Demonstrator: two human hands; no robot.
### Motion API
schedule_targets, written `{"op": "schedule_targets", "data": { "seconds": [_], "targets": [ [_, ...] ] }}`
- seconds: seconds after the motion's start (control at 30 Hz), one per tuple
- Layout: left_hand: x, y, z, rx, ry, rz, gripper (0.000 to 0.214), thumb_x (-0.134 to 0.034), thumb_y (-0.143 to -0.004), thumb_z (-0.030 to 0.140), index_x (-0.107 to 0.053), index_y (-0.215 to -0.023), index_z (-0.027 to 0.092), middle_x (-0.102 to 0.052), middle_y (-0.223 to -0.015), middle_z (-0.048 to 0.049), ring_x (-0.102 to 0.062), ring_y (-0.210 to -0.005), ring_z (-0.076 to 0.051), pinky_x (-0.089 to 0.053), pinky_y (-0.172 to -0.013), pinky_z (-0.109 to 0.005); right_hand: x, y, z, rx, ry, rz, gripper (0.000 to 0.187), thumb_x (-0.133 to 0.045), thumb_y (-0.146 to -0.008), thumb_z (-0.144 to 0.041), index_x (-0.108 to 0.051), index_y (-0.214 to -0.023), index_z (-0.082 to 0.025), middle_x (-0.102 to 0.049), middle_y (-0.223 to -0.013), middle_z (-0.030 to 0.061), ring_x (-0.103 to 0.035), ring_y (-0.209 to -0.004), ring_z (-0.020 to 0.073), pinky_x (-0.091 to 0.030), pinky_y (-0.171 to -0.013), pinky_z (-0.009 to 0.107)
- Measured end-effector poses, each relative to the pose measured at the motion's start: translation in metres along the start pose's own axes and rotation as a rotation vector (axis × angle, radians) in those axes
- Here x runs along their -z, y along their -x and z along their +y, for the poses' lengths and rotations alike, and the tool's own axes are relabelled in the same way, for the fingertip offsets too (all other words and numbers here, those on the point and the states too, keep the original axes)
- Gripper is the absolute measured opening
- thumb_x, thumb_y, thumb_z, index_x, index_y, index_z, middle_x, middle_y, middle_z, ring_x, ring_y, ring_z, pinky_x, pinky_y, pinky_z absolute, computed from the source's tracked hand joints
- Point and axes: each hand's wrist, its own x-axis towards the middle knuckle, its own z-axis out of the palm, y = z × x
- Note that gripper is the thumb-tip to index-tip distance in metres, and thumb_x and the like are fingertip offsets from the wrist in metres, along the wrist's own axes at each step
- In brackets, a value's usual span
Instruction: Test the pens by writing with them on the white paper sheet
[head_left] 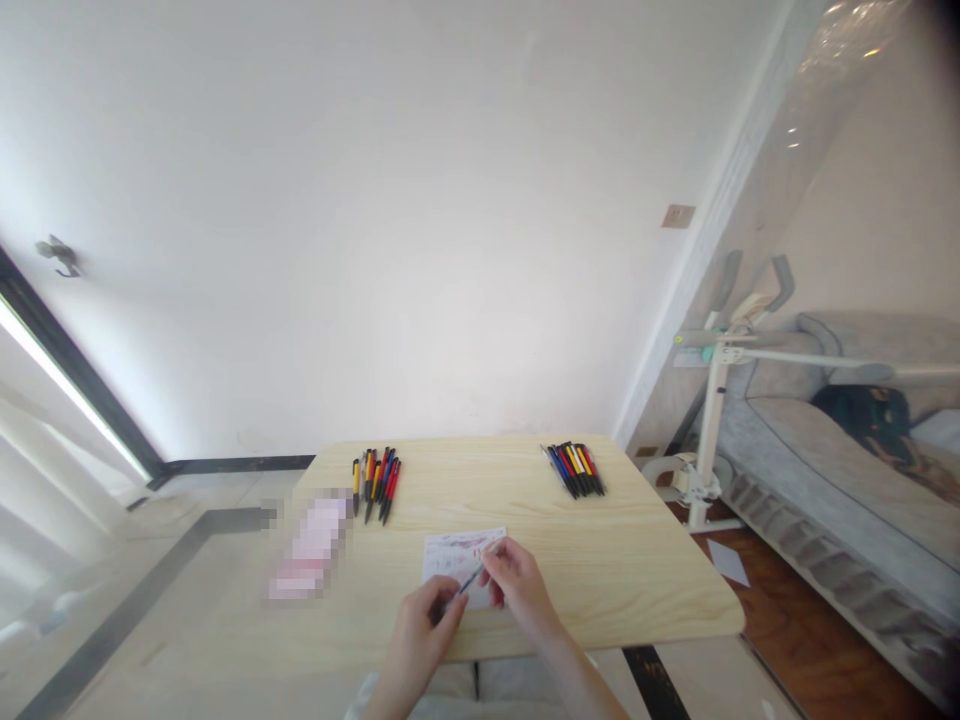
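My left hand (426,622) pinches one end of a slim, dark-grey pen (472,577) between thumb and fingers. The fingers of my right hand (519,584) are closed on its other end, so the pen slants between both hands. Beneath them lies a white sheet of paper (441,553) with dark and reddish scribbled marks, partly covered by the hands. The pen's tip and fine details are too small to make out.
On the light wooden table (600,570), a loose group of coloured pens (376,482) lies at left and a neater row of pens (574,470) at back right. A blurred pink item (311,545) is near the left edge. Exercise equipment (712,430) and a grey sofa (795,440) stand right.
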Motion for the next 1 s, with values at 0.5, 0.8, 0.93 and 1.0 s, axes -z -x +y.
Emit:
{"op": "schedule_targets", "data": {
  "seconds": [0.5, 0.8, 0.93, 1.0],
  "targets": [
    [0.002, 0.001, 0.003, 0.019, 0.004, -0.013, 0.023, -0.051, -0.079, 0.038, -0.059, -0.073, 0.017, -0.058, -0.055, 0.0016, -0.052, -0.053, -0.013, -0.038, -0.051, -0.022, 0.015, -0.005, 0.002, -0.019, -0.019, 0.023, 0.03, -0.058, -0.071, -0.045, -0.056, -0.08, -0.016, -0.058, -0.06, -0.0029, -0.043, -0.034, 0.0043, -0.029, -0.031, 0.015],
    [0.001, 0.001, 0.001, 0.013, -0.004, 0.002, 0.022, -0.052, -0.078, 0.037, -0.06, -0.074, 0.017, -0.06, -0.056, 0.0011, -0.052, -0.053, -0.013, -0.038, -0.05, -0.022, 0.018, -0.005, 0.005, 0.003, -0.084, 0.098, 0.033, -0.061, -0.07, -0.043, -0.063, -0.088, -0.015, -0.057, -0.062, -0.0018, -0.042, -0.035, 0.0044, -0.029, -0.033, 0.018],
    [0.001, 0.001, 0.002, 0.007, -0.015, 0.017, 0.021, -0.053, -0.078, 0.036, -0.061, -0.072, 0.017, -0.061, -0.057, 0.0005, -0.053, -0.053, -0.014, -0.038, -0.05, -0.022, 0.018, -0.005, 0.007, 0.006, -0.103, 0.1, 0.033, -0.061, -0.071, -0.041, -0.065, -0.089, -0.014, -0.056, -0.059, -0.0018, -0.041, -0.036, 0.0046, -0.028, -0.034, 0.018],
    [0.001, 0.001, 0.002, 0.003, -0.015, 0.023, 0.021, -0.054, -0.077, 0.036, -0.061, -0.073, 0.017, -0.061, -0.058, 0.0001, -0.053, -0.054, -0.014, -0.039, -0.05, -0.022, 0.018, -0.004, 0.007, 0.01, -0.111, 0.096, 0.032, -0.061, -0.071, -0.04, -0.066, -0.088, -0.014, -0.056, -0.057, -0.0019, -0.041, -0.036, 0.005, -0.028, -0.034, 0.018]
  ]
}}
